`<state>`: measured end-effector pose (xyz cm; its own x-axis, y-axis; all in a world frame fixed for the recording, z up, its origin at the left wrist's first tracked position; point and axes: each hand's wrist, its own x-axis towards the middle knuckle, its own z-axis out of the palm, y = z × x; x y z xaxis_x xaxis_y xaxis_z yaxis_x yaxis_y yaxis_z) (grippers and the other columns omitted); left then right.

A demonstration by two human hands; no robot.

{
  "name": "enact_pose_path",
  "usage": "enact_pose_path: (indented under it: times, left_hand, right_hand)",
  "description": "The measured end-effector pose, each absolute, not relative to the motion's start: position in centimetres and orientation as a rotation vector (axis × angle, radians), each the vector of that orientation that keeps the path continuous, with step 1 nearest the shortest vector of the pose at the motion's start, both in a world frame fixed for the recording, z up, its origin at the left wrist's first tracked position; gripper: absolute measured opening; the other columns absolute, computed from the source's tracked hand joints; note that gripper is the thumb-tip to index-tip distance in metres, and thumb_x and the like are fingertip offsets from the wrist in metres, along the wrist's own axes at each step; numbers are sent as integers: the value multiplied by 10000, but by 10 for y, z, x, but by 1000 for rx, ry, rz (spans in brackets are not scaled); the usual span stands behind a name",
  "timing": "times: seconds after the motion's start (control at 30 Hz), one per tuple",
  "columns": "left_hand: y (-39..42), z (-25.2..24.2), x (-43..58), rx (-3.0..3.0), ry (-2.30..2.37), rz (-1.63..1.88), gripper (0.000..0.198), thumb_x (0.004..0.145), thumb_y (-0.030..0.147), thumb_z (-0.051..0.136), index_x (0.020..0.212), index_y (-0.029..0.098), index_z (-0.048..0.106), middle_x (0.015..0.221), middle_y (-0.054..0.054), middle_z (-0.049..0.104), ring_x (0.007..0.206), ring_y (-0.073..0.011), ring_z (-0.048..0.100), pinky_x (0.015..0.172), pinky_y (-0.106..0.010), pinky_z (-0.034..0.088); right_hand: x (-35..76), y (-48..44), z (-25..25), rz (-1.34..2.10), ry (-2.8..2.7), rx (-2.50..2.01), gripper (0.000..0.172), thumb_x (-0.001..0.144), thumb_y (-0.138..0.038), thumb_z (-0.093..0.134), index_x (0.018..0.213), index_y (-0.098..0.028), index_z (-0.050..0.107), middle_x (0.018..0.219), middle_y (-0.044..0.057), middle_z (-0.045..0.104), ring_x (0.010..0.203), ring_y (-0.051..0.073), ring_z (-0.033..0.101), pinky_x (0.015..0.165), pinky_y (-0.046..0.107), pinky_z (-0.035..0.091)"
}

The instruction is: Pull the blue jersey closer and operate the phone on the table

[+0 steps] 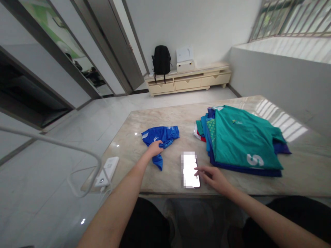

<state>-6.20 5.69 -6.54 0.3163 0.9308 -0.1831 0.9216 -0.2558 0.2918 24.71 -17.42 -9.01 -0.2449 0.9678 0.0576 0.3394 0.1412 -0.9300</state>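
Observation:
A blue garment (165,133) with white markings lies bunched and partly folded on the marble-look table (144,119). My left hand (155,148) is closed on its near edge, and one blue flap hangs out toward me below the hand. Right of it lies a phone (190,175), flat, with a bright screen that is partly blurred out. Beside the phone's right edge, my right hand (212,175) is open, its fingertips reaching over the screen. The hand holds nothing. Whether the fingertips touch the glass I cannot tell.
A stack of shirts with a green jersey (243,137) on top covers the right part of the table. A white power bank (110,168) with a cable sits at the left edge. Farther back, a low cabinet (187,83) carries a black backpack (161,60) and white boxes (184,57).

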Motion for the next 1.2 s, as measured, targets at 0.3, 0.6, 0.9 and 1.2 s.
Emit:
enact_pose_path:
  times: [0.3, 0.6, 0.9, 1.2]
  left_hand:
    - [58, -68, -63, 2231, 1661, 50, 325, 887, 213, 733, 1201, 155, 674, 1235, -97, 708, 1150, -243, 662, 1023, -443, 522]
    - [57, -66, -62, 2230, 1659, 48, 327, 886, 212, 733, 1203, 157, 673, 1238, -97, 706, 1159, -243, 659, 1033, -443, 517]
    - [60, -70, -64, 2231, 1662, 47, 325, 890, 231, 739, 1201, 157, 682, 1220, -95, 715, 1144, -242, 667, 1028, -447, 522]
    - [61, -71, -64, 2247, 1651, 50, 323, 895, 223, 734, 1207, 159, 678, 1248, -93, 711, 1163, -245, 666, 1038, -454, 521]
  right_hand:
    - [253, -178, -86, 1182, -1738, -1206, 363, 1020, -407, 509, 965, -167, 776, 913, 80, 794, 733, 198, 696, 682, 293, 495]
    - [254, -177, -87, 1246, -1678, -1181, 391, 1024, -440, 510, 978, -158, 776, 927, 84, 793, 774, 206, 710, 641, 277, 492]
    - [254, -176, -90, 1198, -1729, -1200, 429, 1027, -470, 498, 945, -160, 782, 892, 75, 787, 700, 185, 658, 631, 281, 463]
    - [254, -176, -90, 1202, -1738, -1204, 396, 1017, -445, 511, 928, -171, 784, 890, 72, 790, 728, 198, 671, 685, 295, 469]
